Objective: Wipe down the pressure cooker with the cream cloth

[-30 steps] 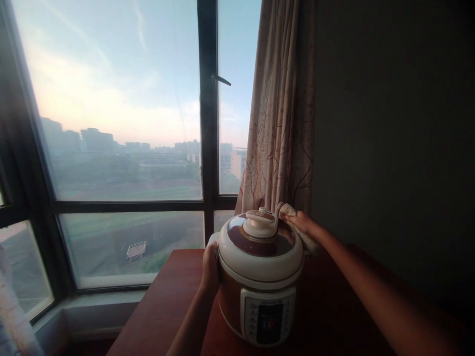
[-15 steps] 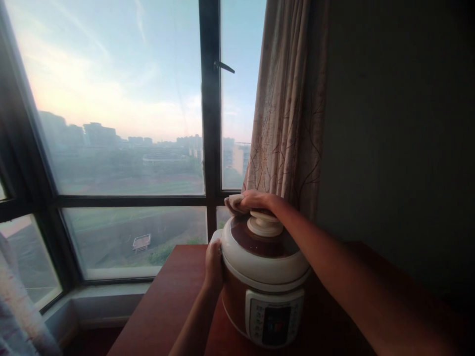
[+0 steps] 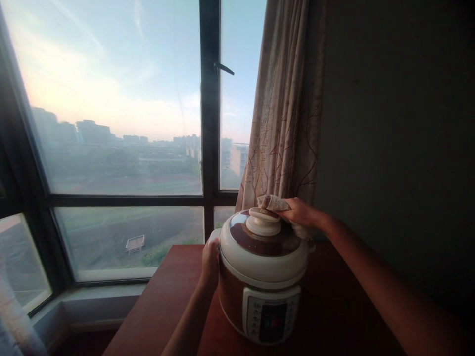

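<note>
An electric pressure cooker [image 3: 260,269], brown with a cream rim and a control panel [image 3: 272,316] on its front, stands upright on a reddish-brown table. Its lid is on and carries a round cream knob [image 3: 263,223]. My left hand [image 3: 210,262] is closed around the white handle at the cooker's left side. Over the far right part of the lid, my right hand [image 3: 300,211] grips a light, patterned cloth [image 3: 273,201]. Part of that cloth hangs below the hand, near the lid's right edge.
The table [image 3: 163,282] reaches toward a large window with a dark frame [image 3: 129,200]. A beige curtain [image 3: 282,109] hangs just behind the cooker. A dark wall [image 3: 389,123] rises on the right, and another curtain [image 3: 17,311] shows at the lower left.
My right hand has moved with the cloth from the lid's far left, behind the knob, over to the right. My left hand keeps its hold on the cooker's handle.
</note>
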Demonstrator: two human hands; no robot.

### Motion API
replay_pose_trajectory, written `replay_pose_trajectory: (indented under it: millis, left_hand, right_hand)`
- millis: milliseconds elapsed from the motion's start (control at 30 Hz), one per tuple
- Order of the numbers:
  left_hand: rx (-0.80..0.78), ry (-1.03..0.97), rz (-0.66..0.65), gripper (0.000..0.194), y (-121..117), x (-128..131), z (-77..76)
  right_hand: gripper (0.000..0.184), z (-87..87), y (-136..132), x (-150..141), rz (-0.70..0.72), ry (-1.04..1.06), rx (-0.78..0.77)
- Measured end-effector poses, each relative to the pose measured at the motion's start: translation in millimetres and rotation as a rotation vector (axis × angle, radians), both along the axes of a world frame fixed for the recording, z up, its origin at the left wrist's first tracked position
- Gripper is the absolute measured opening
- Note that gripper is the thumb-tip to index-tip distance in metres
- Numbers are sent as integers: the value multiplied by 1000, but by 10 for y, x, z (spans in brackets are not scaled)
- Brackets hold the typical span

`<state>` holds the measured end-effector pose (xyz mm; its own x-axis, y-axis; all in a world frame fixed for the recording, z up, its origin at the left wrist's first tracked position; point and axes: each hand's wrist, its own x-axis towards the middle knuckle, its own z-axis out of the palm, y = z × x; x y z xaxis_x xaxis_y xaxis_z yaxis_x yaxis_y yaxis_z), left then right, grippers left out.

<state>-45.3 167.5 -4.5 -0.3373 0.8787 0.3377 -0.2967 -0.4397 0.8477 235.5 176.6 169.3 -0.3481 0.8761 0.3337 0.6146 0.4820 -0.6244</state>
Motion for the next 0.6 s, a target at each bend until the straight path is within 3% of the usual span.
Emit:
replay_pose_trajectory:
  millis: [133, 167, 233, 333, 433, 533, 600]
  left_hand:
    - [10, -7, -24, 34, -12, 26, 1]
    - [9, -12, -31, 34, -19, 34, 6]
    - [6, -22, -43, 35, -36, 52, 17]
    - [-3, -43, -48, 36, -61, 76, 39]
    - [-17, -52, -57, 39, -92, 74, 81]
    - [-87, -44, -56, 43, -185, 33, 142]
    - [-137, -61, 30, 46, -310, -2, 167]
  right_hand:
    - [27, -427, -503, 243, -88, -157, 176]
    - [39, -570, -628, 255, -77, -147, 248]
    - [61, -851, -848, 202, -84, -77, 400]
    - [71, -1150, -1089, -55, -172, 49, 518]
    - [70, -1246, -1243, -435, -252, 86, 577]
    - [78, -1203, -1344, -820, -234, 85, 575]
    - [78, -1134, -1385, -1047, -229, 122, 550]
